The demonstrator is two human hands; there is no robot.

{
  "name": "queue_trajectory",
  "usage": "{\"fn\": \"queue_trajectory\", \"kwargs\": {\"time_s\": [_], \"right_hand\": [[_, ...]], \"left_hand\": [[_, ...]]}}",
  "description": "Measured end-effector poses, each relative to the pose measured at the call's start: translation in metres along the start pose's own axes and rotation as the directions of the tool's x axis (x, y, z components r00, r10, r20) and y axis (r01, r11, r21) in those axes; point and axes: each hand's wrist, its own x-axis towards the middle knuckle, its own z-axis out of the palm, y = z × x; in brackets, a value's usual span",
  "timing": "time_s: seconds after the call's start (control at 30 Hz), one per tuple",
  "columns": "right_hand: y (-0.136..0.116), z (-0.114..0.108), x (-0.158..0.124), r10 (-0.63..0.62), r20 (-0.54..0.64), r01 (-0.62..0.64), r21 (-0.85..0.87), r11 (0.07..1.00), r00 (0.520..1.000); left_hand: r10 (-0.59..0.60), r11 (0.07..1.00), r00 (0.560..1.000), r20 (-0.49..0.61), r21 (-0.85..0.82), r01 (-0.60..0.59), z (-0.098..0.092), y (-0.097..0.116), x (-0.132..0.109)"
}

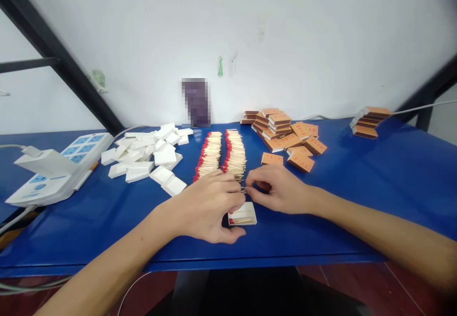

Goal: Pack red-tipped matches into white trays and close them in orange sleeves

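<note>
1. The white tray (250,206) with a few matches inside lies just beside your left hand (205,206), to the right of its palm, between the thumb below and the fingers above. This hand is the nearer one.
2. From the grip of your right hand (280,190), the same tray is toward your body and a little to the left. Its long axis goes left to right, and the matches in it lie along this axis, red heads to the left.
3. Two match rows, the left row (209,152) and the right row (234,152), stretch away from you beyond the left grip. Your left fingers cover their near end.
4. Your left hand is palm down, with its thumb spread away from the fingers; this grip looks released. Whether the thumb touches the tray, I cannot tell.
5. Your right hand comes from the right side, thumb and forefinger bent toward each other, at the near end of the right row. I cannot tell if this grip has a match.
</note>
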Motion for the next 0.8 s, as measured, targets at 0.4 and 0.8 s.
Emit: {"fn": "queue_trajectory", "kwargs": {"time_s": [0.4, 0.8], "right_hand": [[0.004, 0.0, 0.002, 0.06, 0.125, -0.049, -0.089, 0.995, 0.99], [0.012, 0.003, 0.003, 0.087, 0.159, -0.071, -0.105, 0.992, 0.984]], "left_hand": [[-0.075, 0.995, 0.997, -0.024, 0.07, 0.076, -0.014, -0.006, -0.006], [-0.042, 0.998, 0.999, -0.007, 0.047, 0.042, -0.007, -0.001, -0.005]]}}
